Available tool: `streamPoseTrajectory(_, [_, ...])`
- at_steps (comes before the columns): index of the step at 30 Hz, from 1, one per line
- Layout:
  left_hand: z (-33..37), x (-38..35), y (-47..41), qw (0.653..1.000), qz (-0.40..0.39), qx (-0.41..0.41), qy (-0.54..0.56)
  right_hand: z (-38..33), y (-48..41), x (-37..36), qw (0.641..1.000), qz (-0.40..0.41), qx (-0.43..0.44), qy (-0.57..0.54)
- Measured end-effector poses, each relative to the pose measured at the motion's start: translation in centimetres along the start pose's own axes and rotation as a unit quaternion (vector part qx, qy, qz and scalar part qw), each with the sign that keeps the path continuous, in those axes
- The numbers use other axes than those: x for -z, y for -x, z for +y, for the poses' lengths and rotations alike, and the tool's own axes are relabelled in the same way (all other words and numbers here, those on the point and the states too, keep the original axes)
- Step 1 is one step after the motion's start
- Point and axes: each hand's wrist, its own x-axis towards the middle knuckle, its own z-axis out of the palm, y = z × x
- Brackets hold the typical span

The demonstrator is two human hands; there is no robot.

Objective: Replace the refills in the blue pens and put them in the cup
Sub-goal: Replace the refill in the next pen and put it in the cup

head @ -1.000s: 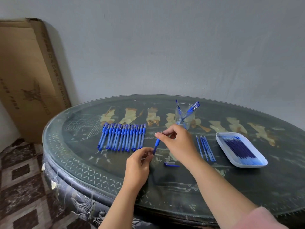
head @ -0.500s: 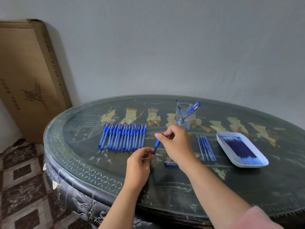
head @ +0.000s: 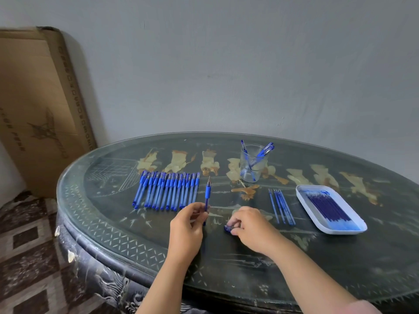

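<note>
My left hand (head: 188,223) grips a blue pen (head: 207,193) by its lower barrel, tip pointing up and uncapped. My right hand (head: 251,225) is down on the table, fingers curled over a blue pen cap (head: 227,228). A row of several blue pens (head: 166,190) lies to the left. A clear glass cup (head: 251,164) at the back holds a few blue pens. Several loose refills (head: 281,206) lie right of my right hand. A white tray (head: 303,198) further right holds many dark blue refills.
The round dark table (head: 226,268) has a glass top and its edge curves close to me. A large flat cardboard box (head: 38,105) leans on the wall at the left. Patterned floor tiles (head: 25,257) show below left.
My right hand let go of the pen's tip end and dropped to the cap on the table. My left hand raised the pen upright.
</note>
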Motion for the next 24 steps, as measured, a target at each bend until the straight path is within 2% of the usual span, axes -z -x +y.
streamPoseTrajectory(4, [-0.1,-0.1,0.0,1.0,-0.005,0.005,-0.006,-0.1,-0.5,0.3,0.998,0.036,-0.014,-0.048])
streamPoseTrajectory(6, [-0.2,-0.1,0.0,1.0,-0.006,0.004,-0.005,-0.8,-0.8,1.4,0.983,0.094,-0.025,-0.153])
streamPoseTrajectory(7, [-0.2,-0.2,-0.1,1.0,-0.008,0.004,-0.005,-1.4,-0.9,2.0,0.963,0.135,-0.024,-0.233])
streamPoseTrajectory(9, [-0.3,-0.2,-0.1,1.0,-0.014,0.007,-0.008,-3.0,-0.9,3.6,0.895,0.208,0.005,-0.396])
streamPoseTrajectory(11, [-0.4,-0.2,-0.1,1.0,-0.018,0.007,-0.012,-4.7,-0.8,4.8,0.84,0.237,0.046,-0.487])
streamPoseTrajectory(12, [-0.4,-0.2,-0.1,1.0,-0.018,0.005,-0.014,-5.4,-0.8,5.1,0.831,0.237,0.064,-0.499])
streamPoseTrajectory(17, [-0.4,-0.3,-0.1,1.0,-0.019,0.002,-0.014,-6.4,-1.5,4.6,0.887,0.202,0.092,-0.405])
streamPoseTrajectory(21, [-0.3,-0.2,-0.1,1.0,-0.024,0.003,-0.017,-6.3,-1.6,4.2,0.896,0.196,0.092,-0.389])
streamPoseTrajectory(24, [-0.3,-0.2,-0.1,1.0,-0.025,0.002,-0.018,-6.5,-1.6,4.2,0.889,0.202,0.083,-0.403])
